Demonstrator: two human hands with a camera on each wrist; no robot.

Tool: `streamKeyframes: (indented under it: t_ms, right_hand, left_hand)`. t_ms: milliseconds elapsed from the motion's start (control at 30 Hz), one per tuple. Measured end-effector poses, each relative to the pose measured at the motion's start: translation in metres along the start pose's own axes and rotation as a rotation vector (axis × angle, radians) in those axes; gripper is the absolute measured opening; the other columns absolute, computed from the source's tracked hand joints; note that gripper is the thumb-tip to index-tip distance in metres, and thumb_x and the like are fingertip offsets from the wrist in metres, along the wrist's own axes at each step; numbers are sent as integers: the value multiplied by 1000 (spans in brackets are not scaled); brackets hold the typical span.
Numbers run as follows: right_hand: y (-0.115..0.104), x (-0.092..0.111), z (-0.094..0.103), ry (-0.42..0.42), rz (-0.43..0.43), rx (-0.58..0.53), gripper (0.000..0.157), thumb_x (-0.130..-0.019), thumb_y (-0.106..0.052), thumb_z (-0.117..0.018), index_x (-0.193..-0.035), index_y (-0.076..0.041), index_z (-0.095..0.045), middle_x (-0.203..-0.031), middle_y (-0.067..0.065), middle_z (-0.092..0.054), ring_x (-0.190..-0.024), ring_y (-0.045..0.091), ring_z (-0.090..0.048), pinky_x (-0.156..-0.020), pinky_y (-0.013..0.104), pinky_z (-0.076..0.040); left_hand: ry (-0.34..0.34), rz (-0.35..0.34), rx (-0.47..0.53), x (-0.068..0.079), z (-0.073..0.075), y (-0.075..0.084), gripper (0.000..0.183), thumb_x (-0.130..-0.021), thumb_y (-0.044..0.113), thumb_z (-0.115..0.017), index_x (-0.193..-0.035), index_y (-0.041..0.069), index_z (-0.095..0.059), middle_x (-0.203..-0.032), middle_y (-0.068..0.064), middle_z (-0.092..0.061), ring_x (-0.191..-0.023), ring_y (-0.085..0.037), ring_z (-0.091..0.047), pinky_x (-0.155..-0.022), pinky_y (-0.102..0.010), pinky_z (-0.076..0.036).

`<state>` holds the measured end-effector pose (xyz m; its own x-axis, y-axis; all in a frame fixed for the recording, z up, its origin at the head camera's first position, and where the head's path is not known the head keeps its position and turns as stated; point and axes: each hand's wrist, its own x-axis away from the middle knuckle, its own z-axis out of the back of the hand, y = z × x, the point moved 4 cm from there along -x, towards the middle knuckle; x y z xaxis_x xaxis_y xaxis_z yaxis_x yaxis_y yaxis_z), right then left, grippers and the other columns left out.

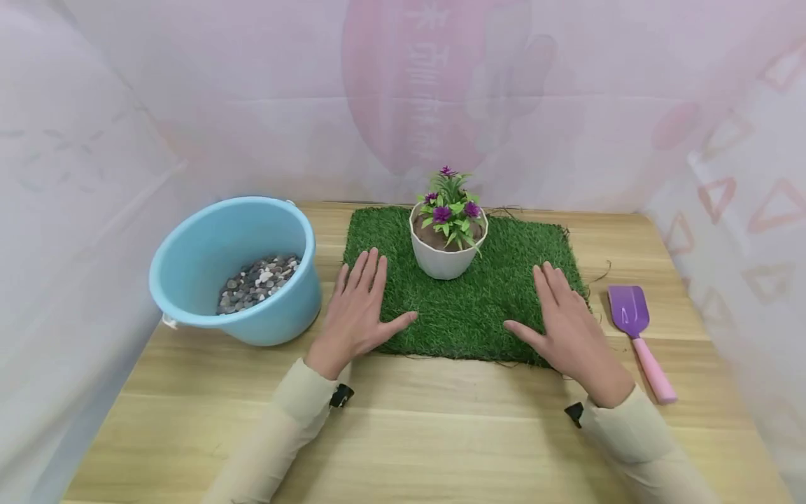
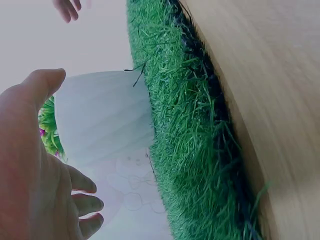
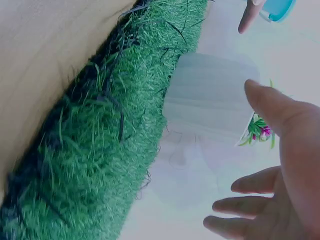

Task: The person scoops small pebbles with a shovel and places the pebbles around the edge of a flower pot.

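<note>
A white flowerpot [image 1: 443, 263] with a green plant [image 1: 448, 210] and purple flowers stands upright on a green artificial grass mat [image 1: 460, 322]. My left hand [image 1: 355, 308], fingers straight and thumb spread, hovers over the mat's left edge and holds nothing. Over the right edge, my right hand [image 1: 567, 325] is likewise outstretched and bare. Both wrist views show the palms raised above the grass, apart from the pot [image 2: 105, 117]. Brown soil [image 1: 434, 238] fills the pot around the stems.
A light blue bucket [image 1: 277, 329] on the left holds grey and white pebbles [image 1: 258, 283]. To the right lies a small shovel with a purple blade [image 1: 628, 309] and pink handle [image 1: 655, 371]. The wooden table [image 1: 441, 434] is backed by pale printed curtains [image 1: 252, 105].
</note>
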<state>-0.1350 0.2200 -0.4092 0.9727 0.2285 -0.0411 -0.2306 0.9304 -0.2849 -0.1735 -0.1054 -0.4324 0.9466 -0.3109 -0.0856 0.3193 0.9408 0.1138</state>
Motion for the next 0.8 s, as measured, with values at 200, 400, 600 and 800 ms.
streamKeyframes:
  t_ms: [200, 400, 600, 800]
  right_hand:
    - [5, 14, 14, 100, 15, -63, 96, -85, -57, -62, -156, -13, -14, -159, 19, -24, -143, 42, -30, -112, 64, -33]
    - [5, 30, 28, 306, 80, -85, 85, -75, -43, -78, -143, -5, -45, -139, 24, -52, -124, 46, -52, -102, 61, -46]
    - [8, 43, 41, 438, 126, -85, 79, -66, -32, -86, -131, 0, -56, -123, 26, -64, -108, 43, -63, -92, 56, -54]
    - [19, 59, 47, 443, 75, -104, 75, -68, -31, -84, -130, 1, -57, -122, 26, -64, -106, 45, -63, -88, 55, -52]
  left_hand:
    - [29, -75, 52, 12, 10, 3, 105, -84, 81, -25, -155, 11, 4, -164, -6, 5, -153, -25, -3, -127, -46, -15]
    - [118, -140, 167, 33, 31, 6, 89, -92, 68, -34, -156, 11, -12, -163, -7, -17, -151, -26, -20, -125, -45, -23]
    - [223, -178, 412, 57, 60, 8, 77, -90, 52, -57, -153, 21, -27, -156, -2, -37, -142, -22, -39, -118, -44, -37]
    - [318, -213, 594, 80, 79, -2, 77, -79, 34, -75, -147, 22, -41, -146, -1, -51, -134, -20, -50, -113, -35, -44]
